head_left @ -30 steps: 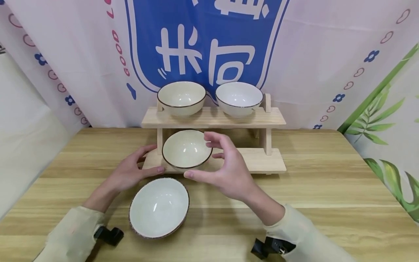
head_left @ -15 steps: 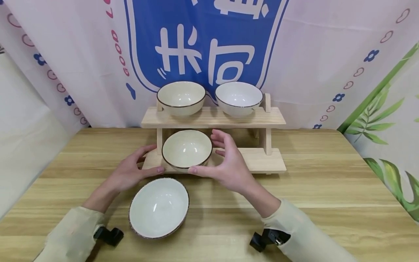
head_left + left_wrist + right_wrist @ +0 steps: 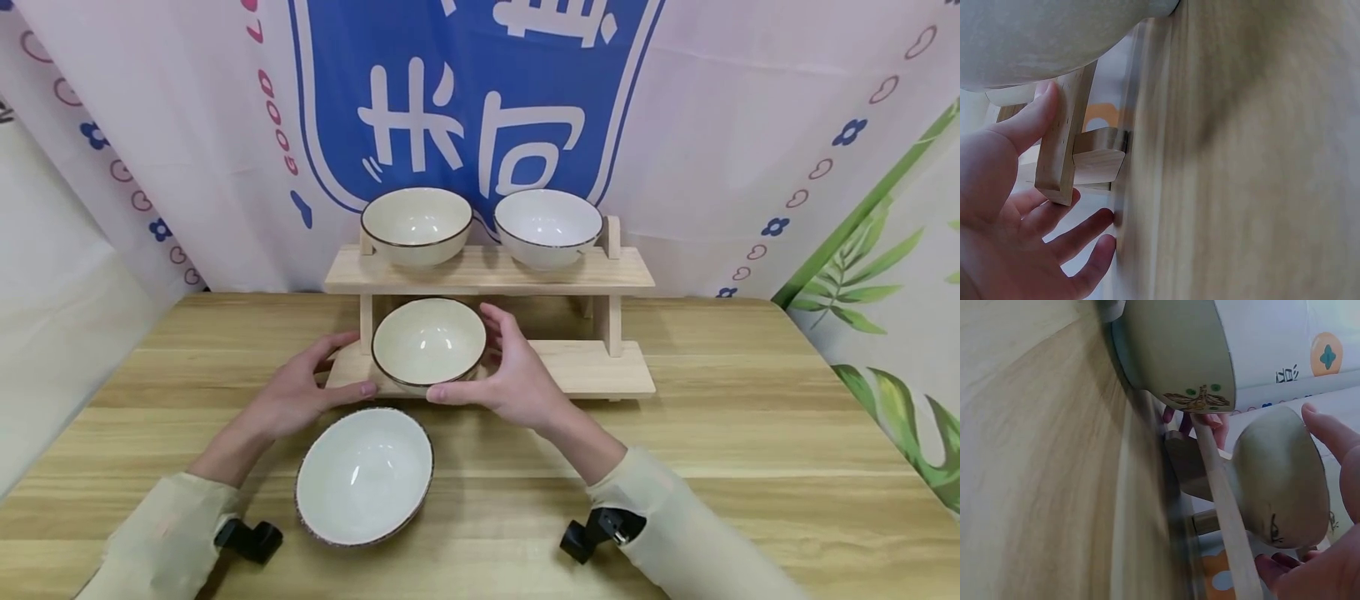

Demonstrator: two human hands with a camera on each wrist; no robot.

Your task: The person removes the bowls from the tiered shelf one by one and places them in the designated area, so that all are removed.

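Front bowl (image 3: 365,477) set on counter (image 3: 675,492), lower left of centre in head view. Left end of rack (image 3: 592,367) gripped by left hand (image 3: 296,392) at left of centre, thumb laid on board, other fingers spread. Middle bowl (image 3: 429,342), at frame centre on the lower shelf, held by right hand (image 3: 517,379), thumb at near side, fingers curved wide round the right side. Cream bowl (image 3: 416,225) and white bowl (image 3: 547,227) seated on upper shelf, upper centre. Printed curtain (image 3: 712,125) hung across top.
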